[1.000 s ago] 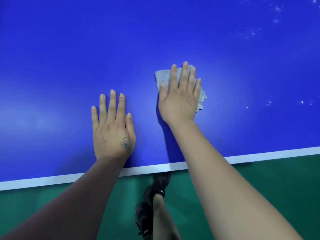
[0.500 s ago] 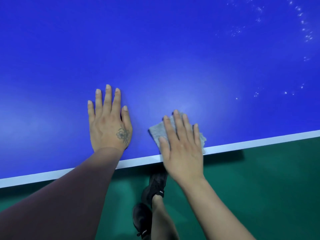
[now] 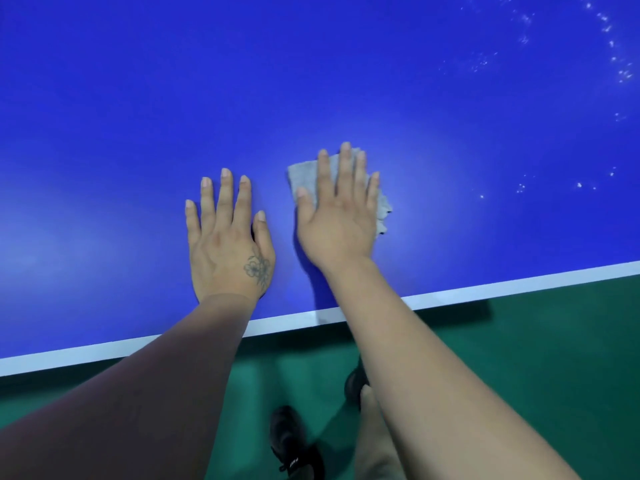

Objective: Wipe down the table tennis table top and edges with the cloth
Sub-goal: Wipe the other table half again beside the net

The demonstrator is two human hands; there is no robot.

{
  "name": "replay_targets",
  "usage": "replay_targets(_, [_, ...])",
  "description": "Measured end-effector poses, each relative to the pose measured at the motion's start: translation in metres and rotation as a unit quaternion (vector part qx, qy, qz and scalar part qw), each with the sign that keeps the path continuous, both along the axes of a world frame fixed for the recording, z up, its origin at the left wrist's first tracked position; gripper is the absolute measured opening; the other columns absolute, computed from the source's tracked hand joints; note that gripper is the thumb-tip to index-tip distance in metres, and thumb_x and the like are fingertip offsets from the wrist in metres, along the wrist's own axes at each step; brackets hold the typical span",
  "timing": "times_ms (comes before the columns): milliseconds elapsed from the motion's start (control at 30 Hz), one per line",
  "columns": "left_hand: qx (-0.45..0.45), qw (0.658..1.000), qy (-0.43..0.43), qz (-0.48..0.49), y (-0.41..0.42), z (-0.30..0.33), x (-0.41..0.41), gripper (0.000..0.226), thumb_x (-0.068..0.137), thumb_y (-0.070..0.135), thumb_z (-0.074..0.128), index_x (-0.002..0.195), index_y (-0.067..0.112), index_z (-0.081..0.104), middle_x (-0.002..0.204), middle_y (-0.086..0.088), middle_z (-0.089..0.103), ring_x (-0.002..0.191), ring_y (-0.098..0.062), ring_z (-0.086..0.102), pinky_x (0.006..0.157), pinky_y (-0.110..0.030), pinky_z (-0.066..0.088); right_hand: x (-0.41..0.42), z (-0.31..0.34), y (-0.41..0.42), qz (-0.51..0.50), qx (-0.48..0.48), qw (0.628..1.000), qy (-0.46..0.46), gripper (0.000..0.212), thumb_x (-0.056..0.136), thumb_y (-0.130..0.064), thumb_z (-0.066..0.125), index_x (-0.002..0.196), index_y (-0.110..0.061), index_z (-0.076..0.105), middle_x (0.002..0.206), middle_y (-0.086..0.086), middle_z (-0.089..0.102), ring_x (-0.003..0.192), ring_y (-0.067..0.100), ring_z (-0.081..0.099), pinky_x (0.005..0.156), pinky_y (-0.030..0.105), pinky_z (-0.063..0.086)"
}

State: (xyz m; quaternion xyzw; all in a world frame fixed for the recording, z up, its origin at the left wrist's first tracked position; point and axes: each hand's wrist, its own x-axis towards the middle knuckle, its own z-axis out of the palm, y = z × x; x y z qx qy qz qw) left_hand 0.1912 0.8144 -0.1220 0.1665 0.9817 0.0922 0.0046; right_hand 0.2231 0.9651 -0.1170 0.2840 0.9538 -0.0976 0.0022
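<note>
Head view: since half a second ago the right hand (image 3: 341,225), fingers straight, has pushed the one grey cloth (image 3: 304,176) up from the white edge onto the blue worktop (image 3: 346,81) (mid-frame). Two hands show; the left hand (image 3: 230,244) lies flat, fingers spread.

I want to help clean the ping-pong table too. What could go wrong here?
The cloth is small, and the right hand only presses it flat, so it might slip out or bunch up. The white specks at the far right of the table could get missed. The left hand rests bare on the top and may leave marks.
</note>
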Motion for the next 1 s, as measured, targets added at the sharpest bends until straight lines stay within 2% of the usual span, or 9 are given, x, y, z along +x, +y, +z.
replay_targets(167, [-0.002, 1.000, 0.004, -0.004, 0.001, 0.000, 0.002, 0.059, 0.113, 0.041, 0.022, 0.169, 0.021, 0.026, 0.178, -0.001, 0.017, 0.166, -0.026, 0.007, 0.134, -0.052, 0.009, 0.052, -0.004, -0.039, 0.082, -0.012, 0.996, 0.027, 0.065, 0.112, -0.049, 0.030, 0.170, -0.021, 0.026, 0.180, 0.011, 0.009, 0.167, 0.028, 0.002, 0.134, 0.053, 0.006])
replay_targets(267, [0.012, 1.000, 0.015, -0.004, 0.001, 0.000, 0.002, 0.058, 0.114, 0.040, 0.025, 0.168, 0.020, 0.030, 0.177, -0.002, 0.021, 0.165, -0.027, 0.011, 0.133, -0.052, 0.010, 0.096, -0.005, -0.029, 0.094, -0.005, 0.996, 0.008, 0.061, 0.115, -0.047, 0.030, 0.171, -0.023, 0.024, 0.180, 0.009, 0.008, 0.167, 0.026, 0.001, 0.134, 0.053, 0.007])
replay_targets(500, [0.022, 1.000, 0.019, -0.002, 0.004, 0.003, 0.004, 0.053, 0.114, 0.030, 0.033, 0.166, 0.018, 0.033, 0.176, -0.005, 0.025, 0.164, -0.030, 0.015, 0.134, -0.051, 0.010, 0.156, -0.002, 0.061, 0.027, 0.016, 0.999, -0.027, 0.062, 0.115, -0.047, 0.011, 0.173, -0.025, 0.013, 0.181, 0.005, -0.002, 0.167, 0.024, -0.006, 0.134, 0.053, 0.004])
replay_targets(633, [0.017, 1.000, 0.024, -0.004, 0.006, 0.004, 0.005, 0.050, 0.114, 0.025, 0.034, 0.163, 0.014, 0.037, 0.173, -0.007, 0.030, 0.162, -0.033, 0.019, 0.132, -0.054, 0.012, 0.129, -0.004, 0.112, -0.042, 0.022, 0.999, -0.011, 0.066, 0.112, -0.049, 0.010, 0.172, -0.021, 0.015, 0.180, 0.009, 0.003, 0.167, 0.027, -0.001, 0.134, 0.053, 0.003])
replay_targets(733, [0.045, 0.998, 0.020, 0.033, 0.022, 0.009, 0.003, 0.045, 0.112, 0.022, 0.039, 0.153, 0.007, 0.049, 0.166, -0.012, 0.041, 0.160, -0.036, 0.025, 0.132, -0.056, 0.013, 0.093, -0.006, 0.118, -0.060, 0.025, 0.998, -0.020, 0.070, 0.111, -0.049, 0.011, 0.172, -0.015, 0.010, 0.179, 0.017, -0.003, 0.166, 0.034, -0.005, 0.133, 0.055, 0.001])
replay_targets(833, [0.111, 0.993, 0.020, 0.026, 0.063, 0.017, -0.001, 0.040, 0.109, 0.025, 0.043, 0.141, 0.008, 0.059, 0.158, -0.010, 0.053, 0.159, -0.034, 0.029, 0.133, -0.052, 0.011, 0.074, -0.005, 0.105, -0.021, 0.017, 1.000, -0.015, 0.069, 0.113, -0.048, 0.017, 0.172, -0.014, 0.008, 0.178, 0.019, -0.006, 0.166, 0.036, -0.008, 0.133, 0.055, 0.000])
replay_targets(933, [0.155, 0.987, 0.020, -0.034, 0.120, 0.018, -0.007, 0.044, 0.108, 0.031, 0.046, 0.146, 0.012, 0.058, 0.164, -0.008, 0.047, 0.162, -0.031, 0.025, 0.134, -0.046, 0.009, 0.088, -0.006, 0.089, 0.056, -0.004, 0.998, 0.025, 0.065, 0.113, -0.045, 0.023, 0.172, -0.016, 0.016, 0.180, 0.015, -0.001, 0.166, 0.031, -0.006, 0.133, 0.052, 0.003])
replay_targets(1000, [0.164, 0.985, 0.015, -0.054, 0.159, 0.019, -0.011, 0.048, 0.107, 0.033, 0.046, 0.149, 0.012, 0.056, 0.167, -0.008, 0.043, 0.162, -0.031, 0.022, 0.134, -0.048, 0.010, 0.112, -0.006, 0.083, 0.092, -0.029, 0.994, 0.044, 0.062, 0.114, -0.043, 0.027, 0.171, -0.019, 0.022, 0.180, 0.011, 0.004, 0.167, 0.027, -0.003, 0.134, 0.049, 0.006])
